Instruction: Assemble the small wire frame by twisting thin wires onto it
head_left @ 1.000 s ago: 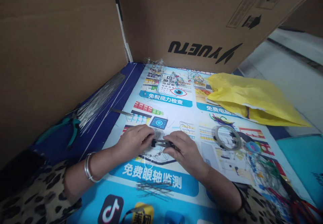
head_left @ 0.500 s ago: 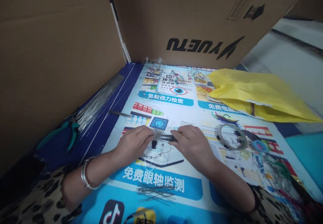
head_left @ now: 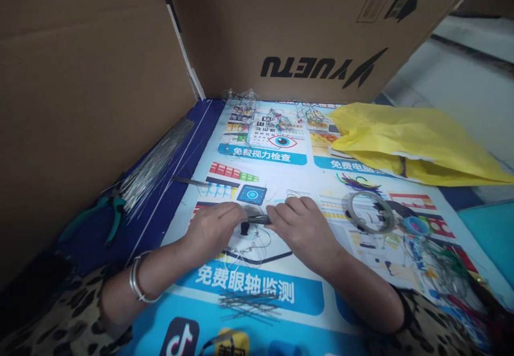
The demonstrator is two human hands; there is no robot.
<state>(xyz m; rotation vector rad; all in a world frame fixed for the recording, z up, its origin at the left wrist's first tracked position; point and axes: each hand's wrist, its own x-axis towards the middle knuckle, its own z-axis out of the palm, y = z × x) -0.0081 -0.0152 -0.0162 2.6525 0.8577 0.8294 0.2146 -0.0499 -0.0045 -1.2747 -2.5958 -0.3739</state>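
Observation:
My right hand [head_left: 301, 225] is closed round a pair of dark tweezers [head_left: 259, 219], whose tips point left and now lie close together. My left hand [head_left: 219, 227] is closed in a pinch right at those tips. From between the hands hangs a thin clear strand with small beads [head_left: 251, 249], looping over the printed sheet. It seems to run up into my left fingers, but what exactly they pinch is too small to see clearly.
A bundle of thin wires [head_left: 156, 163] and teal-handled pliers [head_left: 100, 211] lie left. Short dark wires [head_left: 249, 305] lie in front. At right are a tape roll [head_left: 370, 212], a yellow bag [head_left: 417, 142] and tangled cords [head_left: 445, 275]. Cardboard [head_left: 281, 24] walls the back.
The tweezers' tips, apart earlier, have come together. My right hand has shifted slightly left, nearer my left hand. The view has tilted a little.

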